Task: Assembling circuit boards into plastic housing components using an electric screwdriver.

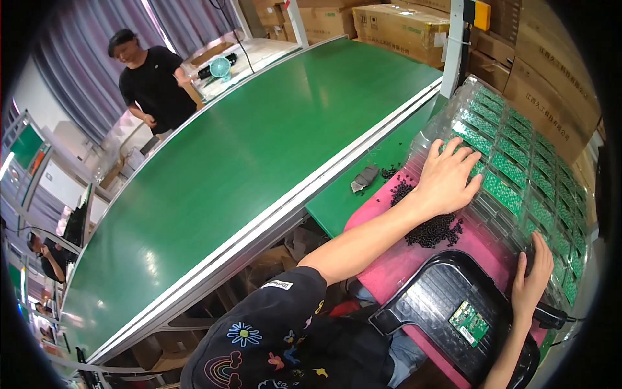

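Observation:
My left hand (448, 176) reaches over the near-left part of a clear plastic tray (486, 220) with its fingers spread, next to the rows of green circuit boards (502, 191) in it. My right hand (532, 275) is at the tray's near edge, thumb apart from the outstretched fingers; whether it bears on the edge is unclear. Below my hands, a single circuit board (470, 323) lies in a black plastic tray (424, 295). A pile of small black parts (435, 232) rests on a pink mat (376, 269), partly hidden by my left forearm.
A wide green conveyor belt (259, 149) with a metal rail runs along the left. A crumpled grey piece (365, 178) lies beside the mat. Cardboard boxes (402, 29) stand behind, near an upright post (453, 48). Across the belt stand a person (159, 84) and a small fan (220, 67).

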A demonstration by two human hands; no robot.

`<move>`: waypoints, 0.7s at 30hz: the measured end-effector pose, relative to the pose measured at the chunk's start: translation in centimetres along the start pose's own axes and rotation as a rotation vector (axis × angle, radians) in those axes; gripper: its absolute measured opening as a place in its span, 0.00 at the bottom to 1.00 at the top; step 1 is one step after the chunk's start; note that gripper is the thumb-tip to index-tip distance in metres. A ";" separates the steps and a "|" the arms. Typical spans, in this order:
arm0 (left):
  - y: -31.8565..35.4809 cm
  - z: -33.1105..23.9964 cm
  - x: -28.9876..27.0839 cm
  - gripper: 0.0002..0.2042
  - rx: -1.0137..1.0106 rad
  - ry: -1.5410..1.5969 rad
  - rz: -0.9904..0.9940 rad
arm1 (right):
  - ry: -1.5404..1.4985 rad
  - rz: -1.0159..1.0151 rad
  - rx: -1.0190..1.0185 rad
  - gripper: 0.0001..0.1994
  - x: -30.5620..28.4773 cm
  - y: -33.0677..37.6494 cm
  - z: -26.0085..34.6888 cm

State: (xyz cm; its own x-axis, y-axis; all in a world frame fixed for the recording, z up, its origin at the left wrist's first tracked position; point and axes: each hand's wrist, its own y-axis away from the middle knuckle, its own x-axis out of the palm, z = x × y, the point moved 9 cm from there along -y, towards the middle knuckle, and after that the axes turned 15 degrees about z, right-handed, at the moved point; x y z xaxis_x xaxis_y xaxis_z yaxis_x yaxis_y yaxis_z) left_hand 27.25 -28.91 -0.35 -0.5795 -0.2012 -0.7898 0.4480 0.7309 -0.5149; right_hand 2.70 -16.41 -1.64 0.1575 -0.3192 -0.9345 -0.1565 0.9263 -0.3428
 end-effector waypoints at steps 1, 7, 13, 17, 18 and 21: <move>0.0 -0.1 0.0 0.22 0.001 0.001 0.000 | 0.005 -0.001 0.000 0.21 -0.1 0.1 0.0; -1.5 -0.5 0.5 0.26 -0.105 0.008 0.214 | 0.018 -0.015 0.009 0.21 -1.1 0.4 0.2; -2.6 0.3 0.0 0.24 -0.031 -0.114 0.278 | -0.024 -0.047 -0.026 0.21 -1.1 -0.4 1.6; -2.7 -0.1 0.1 0.20 0.027 -0.089 0.276 | -0.025 -0.054 -0.025 0.21 -1.6 -0.2 1.6; -2.7 -0.3 0.0 0.19 0.048 -0.093 0.268 | -0.022 -0.054 -0.019 0.21 -1.8 -0.2 1.5; -2.4 -0.5 -0.3 0.17 0.065 -0.071 0.255 | -0.021 -0.064 -0.019 0.21 -1.8 0.0 1.3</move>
State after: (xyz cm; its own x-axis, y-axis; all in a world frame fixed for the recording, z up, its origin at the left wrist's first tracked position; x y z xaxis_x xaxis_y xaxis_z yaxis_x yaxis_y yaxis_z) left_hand 25.99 -30.27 1.36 -0.3946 -0.0628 -0.9167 0.6174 0.7208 -0.3151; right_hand 3.66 -15.63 0.15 0.1876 -0.3730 -0.9087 -0.1637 0.9003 -0.4033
